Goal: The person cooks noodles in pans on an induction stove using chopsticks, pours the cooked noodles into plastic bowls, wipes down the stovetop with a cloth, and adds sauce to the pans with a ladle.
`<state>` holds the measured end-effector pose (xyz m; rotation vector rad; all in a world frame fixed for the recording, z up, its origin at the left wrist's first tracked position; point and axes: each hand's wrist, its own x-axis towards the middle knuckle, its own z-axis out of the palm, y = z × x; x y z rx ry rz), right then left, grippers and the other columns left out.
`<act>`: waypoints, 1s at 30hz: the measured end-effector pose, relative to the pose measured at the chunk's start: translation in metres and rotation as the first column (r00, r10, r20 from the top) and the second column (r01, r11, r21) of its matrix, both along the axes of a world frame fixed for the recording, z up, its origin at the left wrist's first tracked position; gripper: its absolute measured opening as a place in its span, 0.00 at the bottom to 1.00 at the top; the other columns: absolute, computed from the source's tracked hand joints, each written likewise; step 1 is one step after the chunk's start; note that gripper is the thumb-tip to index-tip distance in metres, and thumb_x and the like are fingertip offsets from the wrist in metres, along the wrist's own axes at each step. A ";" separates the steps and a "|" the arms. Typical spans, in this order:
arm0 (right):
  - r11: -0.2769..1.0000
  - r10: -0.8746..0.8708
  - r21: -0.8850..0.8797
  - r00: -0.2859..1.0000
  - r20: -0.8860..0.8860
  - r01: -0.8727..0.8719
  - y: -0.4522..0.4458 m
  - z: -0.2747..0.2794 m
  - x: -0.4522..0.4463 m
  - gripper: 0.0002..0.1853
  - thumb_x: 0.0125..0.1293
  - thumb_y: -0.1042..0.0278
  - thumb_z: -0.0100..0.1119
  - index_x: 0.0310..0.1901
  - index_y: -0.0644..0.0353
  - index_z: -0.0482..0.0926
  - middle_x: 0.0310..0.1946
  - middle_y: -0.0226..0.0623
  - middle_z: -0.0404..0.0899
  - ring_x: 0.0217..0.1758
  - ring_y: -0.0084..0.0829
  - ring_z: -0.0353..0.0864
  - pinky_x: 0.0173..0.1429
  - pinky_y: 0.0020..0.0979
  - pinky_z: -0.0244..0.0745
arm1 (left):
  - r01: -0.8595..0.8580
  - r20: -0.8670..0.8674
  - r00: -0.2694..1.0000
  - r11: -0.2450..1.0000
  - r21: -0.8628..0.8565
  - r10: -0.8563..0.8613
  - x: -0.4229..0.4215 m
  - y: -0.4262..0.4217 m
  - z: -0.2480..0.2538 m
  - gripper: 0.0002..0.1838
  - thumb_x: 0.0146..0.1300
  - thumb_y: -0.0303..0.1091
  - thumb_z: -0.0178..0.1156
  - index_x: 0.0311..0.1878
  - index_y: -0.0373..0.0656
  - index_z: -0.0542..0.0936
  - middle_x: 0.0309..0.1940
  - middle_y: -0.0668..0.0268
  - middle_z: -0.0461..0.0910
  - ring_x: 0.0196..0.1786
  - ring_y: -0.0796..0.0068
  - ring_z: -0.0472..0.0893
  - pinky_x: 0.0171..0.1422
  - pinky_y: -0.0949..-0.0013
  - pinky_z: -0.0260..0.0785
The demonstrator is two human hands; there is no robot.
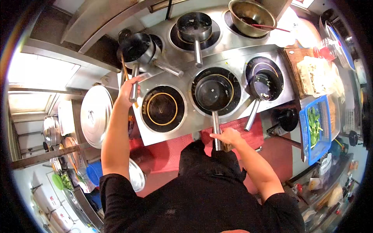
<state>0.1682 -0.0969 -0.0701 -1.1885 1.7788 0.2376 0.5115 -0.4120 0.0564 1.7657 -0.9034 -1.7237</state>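
My left hand (127, 91) is closed at the steel handle (134, 87) of a dark-bowled saucepan (136, 47) at the back left of the stove. A thin wooden stick (123, 64) runs down beside that handle, partly hidden by my fingers. My right hand (228, 137) has its thumb across the handle of another saucepan (211, 92), its fingers curled and partly hidden. That saucepan stands on the middle front burner with a few small pale bits inside. Left of it lies a bare round burner (162, 108).
A saucepan (194, 27) stands at the back middle, another with pale bits (266, 85) at the right. A metal bowl (252, 19) with a red-handled utensil is at the back right. A blue basket (311, 151) of greens and a tub of pale food (314, 75) stand rightward.
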 end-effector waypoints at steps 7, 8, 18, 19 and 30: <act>0.970 -0.244 0.052 0.950 0.195 0.239 -0.004 -0.038 0.035 0.37 0.47 0.36 0.68 0.45 0.67 0.84 0.41 0.52 0.85 0.45 0.46 0.86 0.52 0.42 0.79 | 0.098 0.026 0.995 0.994 0.053 -0.100 0.012 -0.025 0.010 0.18 0.66 0.47 0.62 0.45 0.40 0.81 0.17 0.70 0.75 0.16 0.80 0.73 0.18 0.77 0.66; 0.933 -0.357 0.095 0.870 0.340 0.346 -0.001 -0.041 0.038 0.32 0.48 0.42 0.70 0.43 0.67 0.84 0.38 0.50 0.86 0.40 0.43 0.87 0.49 0.40 0.80 | 0.124 0.033 0.991 0.990 0.064 -0.127 0.015 -0.030 0.010 0.19 0.68 0.49 0.60 0.45 0.41 0.81 0.18 0.71 0.75 0.15 0.81 0.72 0.17 0.78 0.65; 0.738 -0.618 -0.013 0.682 0.391 0.675 0.043 0.097 0.022 0.14 0.51 0.69 0.65 0.38 0.69 0.80 0.28 0.40 0.83 0.30 0.31 0.84 0.35 0.33 0.79 | -0.197 -0.113 0.975 0.979 -0.054 0.190 0.084 -0.007 -0.049 0.24 0.71 0.53 0.50 0.51 0.40 0.78 0.31 0.66 0.79 0.25 0.76 0.74 0.32 0.73 0.67; 0.690 -0.648 -0.021 0.630 0.429 0.724 0.043 0.115 0.019 0.15 0.51 0.69 0.64 0.39 0.69 0.80 0.28 0.41 0.83 0.30 0.31 0.84 0.35 0.33 0.79 | -0.276 -0.074 0.961 0.936 -0.220 0.266 0.083 0.016 -0.052 0.21 0.70 0.52 0.52 0.45 0.41 0.79 0.26 0.69 0.77 0.20 0.79 0.70 0.23 0.74 0.58; 0.874 -0.293 -0.334 0.930 0.220 0.354 -0.186 0.161 -0.095 0.17 0.51 0.58 0.62 0.35 0.63 0.86 0.30 0.37 0.84 0.33 0.33 0.83 0.40 0.32 0.76 | 0.144 0.157 0.977 0.989 0.009 -0.144 0.093 0.279 -0.162 0.17 0.71 0.40 0.48 0.32 0.37 0.79 0.20 0.68 0.75 0.22 0.76 0.73 0.26 0.69 0.65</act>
